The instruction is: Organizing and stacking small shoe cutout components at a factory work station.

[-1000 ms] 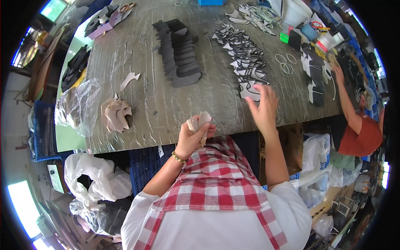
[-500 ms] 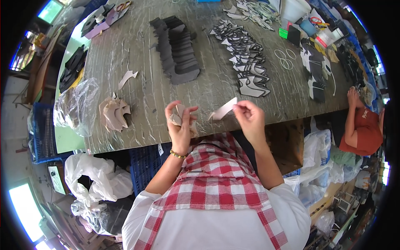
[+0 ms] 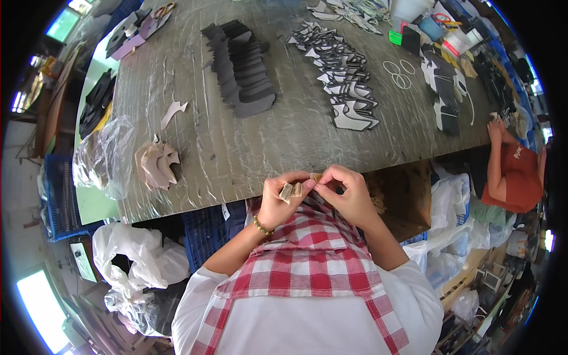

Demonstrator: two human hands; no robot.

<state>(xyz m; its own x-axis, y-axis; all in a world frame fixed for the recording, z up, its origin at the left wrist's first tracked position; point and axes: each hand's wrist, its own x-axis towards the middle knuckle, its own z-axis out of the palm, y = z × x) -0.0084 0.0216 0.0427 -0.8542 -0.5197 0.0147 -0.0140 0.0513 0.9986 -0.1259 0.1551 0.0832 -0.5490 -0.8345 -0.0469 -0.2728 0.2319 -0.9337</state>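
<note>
My left hand [image 3: 283,198] is closed around several small beige cut pieces [image 3: 290,192], which stick out between thumb and fingers. My right hand [image 3: 350,194] meets it fingertip to fingertip in front of the apron, at the table's near edge. A small tan piece [image 3: 316,177] is pinched between the two hands; most of it is hidden by the fingers. Left of my hands, a pile of similar beige cut pieces [image 3: 157,165] lies on the table [image 3: 213,154]. A single pale piece [image 3: 173,113] lies beyond that pile.
Overlapping dark grey pieces [image 3: 245,77] and a row of grey-and-white pieces [image 3: 349,86] lie farther back. Pale rubber bands [image 3: 400,77] are right of them. Clear plastic [image 3: 106,157] is at the left, and a person in red [image 3: 513,180] works at the right edge.
My right hand, which held a pale strip apart, has come down and left to meet my left hand. My left hand has moved right and nearer my body. The strip is now mostly hidden.
</note>
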